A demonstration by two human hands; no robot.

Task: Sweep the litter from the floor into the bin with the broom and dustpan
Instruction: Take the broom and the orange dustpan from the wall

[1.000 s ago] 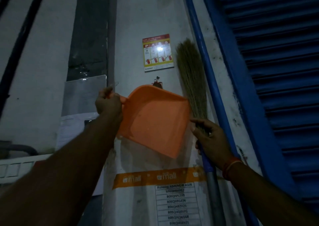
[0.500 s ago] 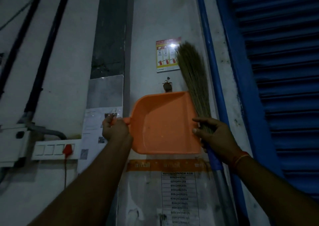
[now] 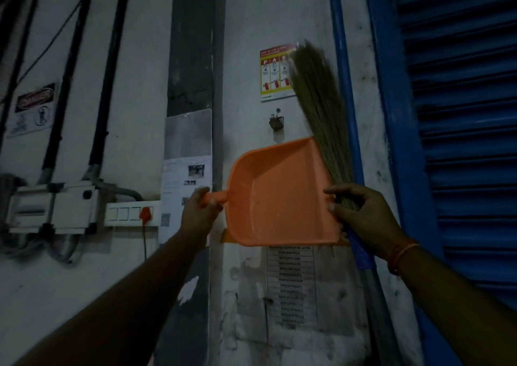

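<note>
An orange plastic dustpan (image 3: 279, 195) is held up in front of a white wall, its hollow side facing me. My left hand (image 3: 200, 212) grips its short handle at the left. A grass broom (image 3: 321, 111) stands upright with its bristles pointing up, beside the dustpan's right edge. My right hand (image 3: 363, 217) is closed around the broom where the bristles meet the blue handle. No litter, floor or bin is in view.
A metal hook (image 3: 276, 122) sticks out of the wall above the dustpan, under a fire-safety poster (image 3: 275, 72). A blue pipe (image 3: 340, 72) and a blue roller shutter (image 3: 461, 142) stand at the right. Switch boxes (image 3: 56, 206) and black cables (image 3: 106, 72) are on the left wall.
The dustpan has come down from the wall hook and turned level in my left hand. My right hand has kept its hold on the broom. The view has dropped and shifted left.
</note>
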